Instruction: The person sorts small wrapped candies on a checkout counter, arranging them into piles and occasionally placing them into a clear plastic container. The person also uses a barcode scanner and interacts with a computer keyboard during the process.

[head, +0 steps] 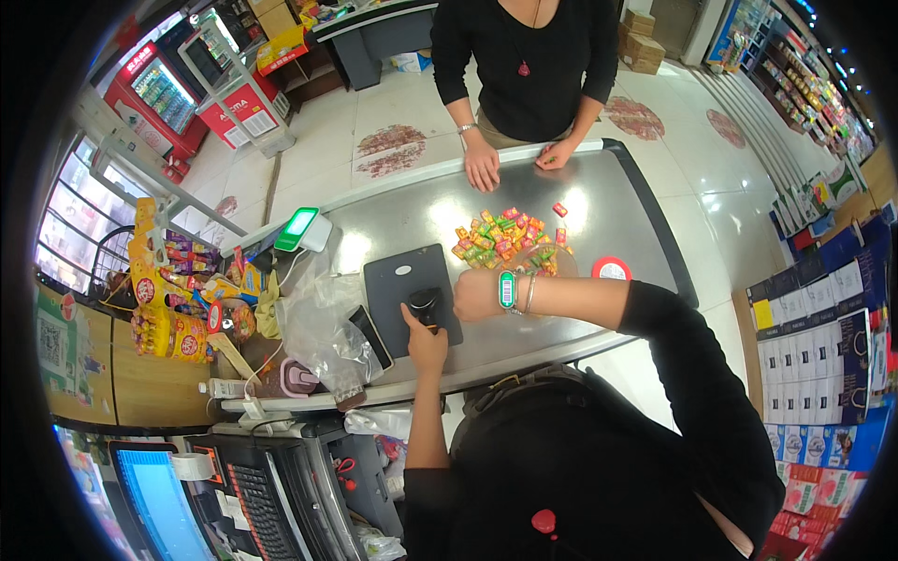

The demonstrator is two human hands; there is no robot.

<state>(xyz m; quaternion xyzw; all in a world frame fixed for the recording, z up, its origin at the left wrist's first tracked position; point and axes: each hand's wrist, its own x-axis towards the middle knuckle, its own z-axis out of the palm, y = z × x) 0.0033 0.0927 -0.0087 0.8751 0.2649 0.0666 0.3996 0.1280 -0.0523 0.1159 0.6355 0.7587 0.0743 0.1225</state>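
Observation:
My left hand (426,345) is closed around the handle of a black handheld barcode scanner (425,301), one finger extended along its side. Just right of the scanner head, my right hand (477,296) is curled into a fist; no object shows in it. On that wrist are a green-rimmed smartwatch (507,289) with a barcode on its face, and a bangle. Both hands are over or beside a dark grey flat plate (403,287) on the metal counter (617,210). Beyond my right forearm lie a pile of small wrapped candies (498,235) and a clear round container (561,261), partly hidden.
Across the counter stands a person (523,70), both hands at its edge. A red round lid (611,268) lies right. Left are a phone (372,336), clear plastic bags (323,322), a green-lit payment device (302,229) and packaged sweets (175,336). A keyboard (263,505) sits lower left.

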